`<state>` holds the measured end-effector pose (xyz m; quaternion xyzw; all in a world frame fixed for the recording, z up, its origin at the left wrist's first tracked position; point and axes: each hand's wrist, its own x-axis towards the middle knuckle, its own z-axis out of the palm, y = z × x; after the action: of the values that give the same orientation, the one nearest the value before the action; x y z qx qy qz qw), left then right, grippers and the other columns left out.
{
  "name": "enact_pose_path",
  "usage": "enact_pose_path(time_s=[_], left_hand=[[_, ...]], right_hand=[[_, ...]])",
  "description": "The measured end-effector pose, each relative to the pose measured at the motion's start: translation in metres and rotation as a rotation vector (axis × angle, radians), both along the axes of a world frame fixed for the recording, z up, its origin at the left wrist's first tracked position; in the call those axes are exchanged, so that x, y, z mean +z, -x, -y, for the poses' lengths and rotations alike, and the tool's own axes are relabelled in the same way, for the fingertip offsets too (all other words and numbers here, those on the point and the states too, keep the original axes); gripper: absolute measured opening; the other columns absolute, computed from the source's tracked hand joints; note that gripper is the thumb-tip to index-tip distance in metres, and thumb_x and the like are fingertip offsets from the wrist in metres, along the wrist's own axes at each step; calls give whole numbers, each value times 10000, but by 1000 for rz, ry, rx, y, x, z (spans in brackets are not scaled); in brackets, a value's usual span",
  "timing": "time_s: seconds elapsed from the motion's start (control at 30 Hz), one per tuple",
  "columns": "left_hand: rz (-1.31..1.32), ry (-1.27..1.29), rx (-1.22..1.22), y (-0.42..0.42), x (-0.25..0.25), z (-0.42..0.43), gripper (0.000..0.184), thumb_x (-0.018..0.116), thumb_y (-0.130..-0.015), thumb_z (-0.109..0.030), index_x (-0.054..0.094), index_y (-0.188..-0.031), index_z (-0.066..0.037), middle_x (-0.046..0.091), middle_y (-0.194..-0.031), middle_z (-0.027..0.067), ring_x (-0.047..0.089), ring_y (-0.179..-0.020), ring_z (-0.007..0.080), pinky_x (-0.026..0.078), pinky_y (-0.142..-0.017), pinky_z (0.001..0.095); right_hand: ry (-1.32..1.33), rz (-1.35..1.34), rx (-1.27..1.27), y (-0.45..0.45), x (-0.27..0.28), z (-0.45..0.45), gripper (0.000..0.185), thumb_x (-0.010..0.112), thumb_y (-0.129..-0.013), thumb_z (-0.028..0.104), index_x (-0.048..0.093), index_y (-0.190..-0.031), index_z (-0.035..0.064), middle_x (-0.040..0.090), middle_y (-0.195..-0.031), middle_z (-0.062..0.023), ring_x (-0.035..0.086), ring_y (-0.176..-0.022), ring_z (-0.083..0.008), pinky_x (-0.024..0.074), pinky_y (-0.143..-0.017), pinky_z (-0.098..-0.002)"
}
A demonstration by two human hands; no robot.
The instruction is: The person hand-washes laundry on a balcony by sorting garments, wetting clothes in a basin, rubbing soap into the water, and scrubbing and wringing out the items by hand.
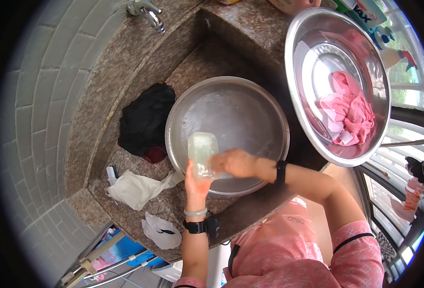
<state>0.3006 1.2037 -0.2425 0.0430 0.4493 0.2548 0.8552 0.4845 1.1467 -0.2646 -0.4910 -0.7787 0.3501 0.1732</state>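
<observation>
Your left hand curls round the translucent boxy piece; right hand blurred, can't tell grip; probably light, slick; hold sides.

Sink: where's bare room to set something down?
Bare floor between basin and the picture's upper sink walls; bare ledge between tiles and sink. Crowded: picture-left of basin, with black cloth, cream cloth, white cloth; over basin, left hand, right hand, clear box.

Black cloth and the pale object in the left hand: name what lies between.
In the head view, part of the metal basin lies between the black cloth and the pale object: its rim and inside.
</observation>
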Motion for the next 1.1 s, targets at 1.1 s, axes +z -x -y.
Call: enact_pose_path(time_s=[1.1], left_hand=[[126, 132, 149, -16, -9, 0, 512, 474, -823, -465, 484, -1214, -134, 496, -1210, 67, 445, -1125, 234, 355, -926, 414]], right_hand=[[1090, -1650, -1039, 10, 6, -46, 368, 473, -894, 167, 467, -1208, -26, 535, -1158, -119, 503, -1078, -224, 438, -881, -306]])
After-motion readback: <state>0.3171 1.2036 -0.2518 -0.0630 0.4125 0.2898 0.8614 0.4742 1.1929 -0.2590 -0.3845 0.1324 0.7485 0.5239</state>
